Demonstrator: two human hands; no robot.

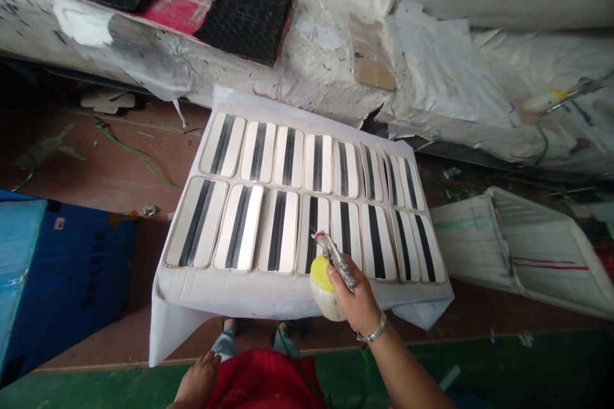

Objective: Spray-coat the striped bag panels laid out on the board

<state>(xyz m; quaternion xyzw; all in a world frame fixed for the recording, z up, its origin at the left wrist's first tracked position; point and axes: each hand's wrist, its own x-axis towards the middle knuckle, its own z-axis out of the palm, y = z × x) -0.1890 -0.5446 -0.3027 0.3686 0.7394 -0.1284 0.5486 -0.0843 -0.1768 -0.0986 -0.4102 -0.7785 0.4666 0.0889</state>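
Spray gun [336, 262] is held in the right hand [357, 303], fingers wrapped tight round the grip. Whether the trigger is pressed cannot be told. The gun sits at the near edge of the white sheet [240, 297], with the nozzle [319, 238] over the front row of striped panels [278, 230], about mid-row. The panels are laid flat in two rows, close together, each white with a black band down the middle. The cup [322, 291] with its yellow lid hangs under the gun, against the palm. Judged: the metal body is rigid and the weight is biased toward the cup, so it is likely bottom-heavy. It is best held at the handle, never by the cup, which may be slick with overspray. A green hose [292, 358] trails down from the gun and some drag is likely. The left hand [199, 380] rests on the thigh, fingers loose, holding nothing. Black foam stacks [249, 9] sit on the bench [326, 70] behind, and a white crate [527, 249] lies on the floor to the right.
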